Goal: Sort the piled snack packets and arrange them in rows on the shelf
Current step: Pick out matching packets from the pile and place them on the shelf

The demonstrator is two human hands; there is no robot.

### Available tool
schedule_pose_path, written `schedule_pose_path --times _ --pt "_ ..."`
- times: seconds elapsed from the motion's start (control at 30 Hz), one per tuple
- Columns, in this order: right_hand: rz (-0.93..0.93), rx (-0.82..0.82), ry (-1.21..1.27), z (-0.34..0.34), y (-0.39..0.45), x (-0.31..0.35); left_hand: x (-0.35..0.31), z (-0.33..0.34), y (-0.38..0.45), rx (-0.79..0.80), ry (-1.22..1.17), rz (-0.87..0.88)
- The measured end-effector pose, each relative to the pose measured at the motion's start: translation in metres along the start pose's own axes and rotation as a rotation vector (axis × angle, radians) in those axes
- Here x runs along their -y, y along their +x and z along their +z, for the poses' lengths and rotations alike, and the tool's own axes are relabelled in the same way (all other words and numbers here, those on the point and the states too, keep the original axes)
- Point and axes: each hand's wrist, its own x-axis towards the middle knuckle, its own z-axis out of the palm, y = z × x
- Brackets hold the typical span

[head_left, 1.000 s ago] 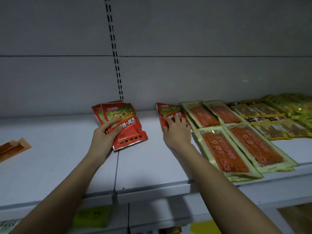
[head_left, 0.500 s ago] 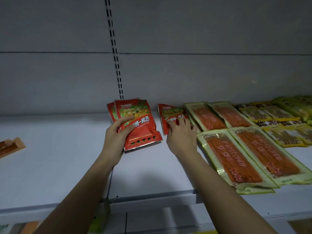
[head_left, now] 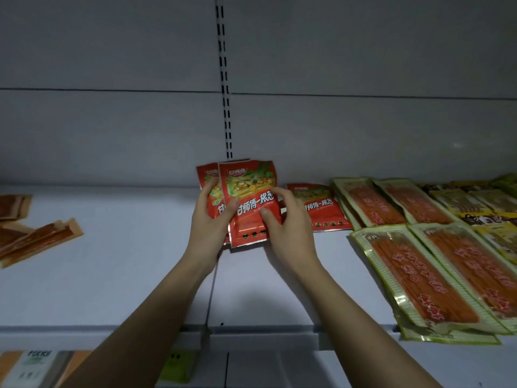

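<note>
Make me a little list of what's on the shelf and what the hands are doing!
left hand: grips the held red packets
right hand: pinches the front packet of that bunch
placed red packet: flat on the shelf, right of the hands
orange-strip packets: flat in rows, further right
yellow packets: far right, at the back
brown packets: far left, loose
</note>
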Motion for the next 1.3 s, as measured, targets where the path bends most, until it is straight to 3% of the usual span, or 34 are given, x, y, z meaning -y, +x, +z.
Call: schedule_pose_path --times 0.13,0.23,0.33,0.47,0.57,0.77,1.3 --pt "0.026 -0.099 -0.054 -0.002 0.021 0.007 -0.017 -0.043 0.003 -0.120 -0.021 -0.002" --pt "0.052 -0.082 -0.240 0.003 0.039 0.007 -0.021 -0.069 -0.006 -0.067 0.028 -0.032" --pt "-0.077 -0.097 -0.469 0.019 0.022 -0.002 -0.015 -0.079 -0.015 -0.045 0.068 -0.048" --pt "-0.236 0.205 -0.551 0.037 0.000 -0.017 -0.013 -0.079 -0.010 -0.053 0.108 -0.058" --pt "-0.282 0.263 -0.676 0.039 0.004 -0.016 -0.013 -0.081 -0.008 -0.074 0.086 -0.073" --pt "-0.189 0.124 -0.945 0.034 -0.005 -0.005 -0.012 -0.085 -0.004 -0.072 0.110 -0.085" --pt "-0.071 0.142 -0.874 0.029 -0.010 0.002 -0.022 -0.077 -0.018 -0.084 0.099 -0.135"
